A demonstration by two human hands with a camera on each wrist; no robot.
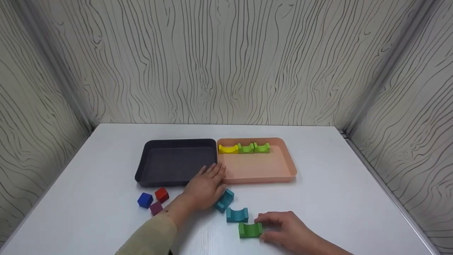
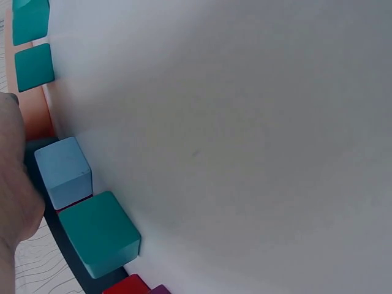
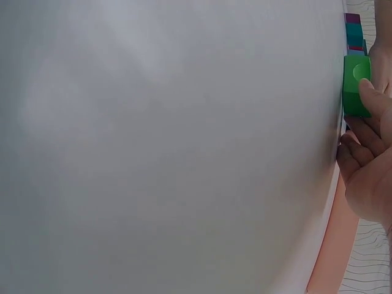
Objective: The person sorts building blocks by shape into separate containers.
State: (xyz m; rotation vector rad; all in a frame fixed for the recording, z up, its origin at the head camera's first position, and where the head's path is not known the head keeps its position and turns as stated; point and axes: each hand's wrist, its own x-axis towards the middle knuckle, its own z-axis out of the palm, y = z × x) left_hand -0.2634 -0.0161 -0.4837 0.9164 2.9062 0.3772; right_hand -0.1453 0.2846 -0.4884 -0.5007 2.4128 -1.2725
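1. Nearest, the green block (image 1: pixel 250 230) lies on the desk (image 1: pixel 336 198); the right hand (image 1: pixel 286 228) holds its right end, thumb on the near side and fingers curled behind.
2. Just beyond, a teal block (image 1: pixel 237 215) sits beside the green one, between it and the trays.
3. To the left, a purple cube (image 1: pixel 156 208), a blue cube (image 1: pixel 145 200) and a red cube (image 1: pixel 161 194) cluster near the left forearm (image 1: pixel 177 209), which hides part of the desk. The left-wrist view shows a light-blue cube (image 2: pixel 64 171) and a teal cube (image 2: pixel 101 236) there.
4. A second, angled teal block (image 1: pixel 225 200) lies partly covered by the left hand (image 1: pixel 205 187), whose fingers are straight and close together, reaching over where the dark tray (image 1: pixel 141 170) and pink tray (image 1: pixel 288 163) meet.
5. Along the pink tray's far side, a yellow block (image 1: pixel 228 149) and two light-green blocks (image 1: pixel 262 148) form a row.
6. Farthest, a wood-patterned wall (image 1: pixel 219 63) rises behind the desk.
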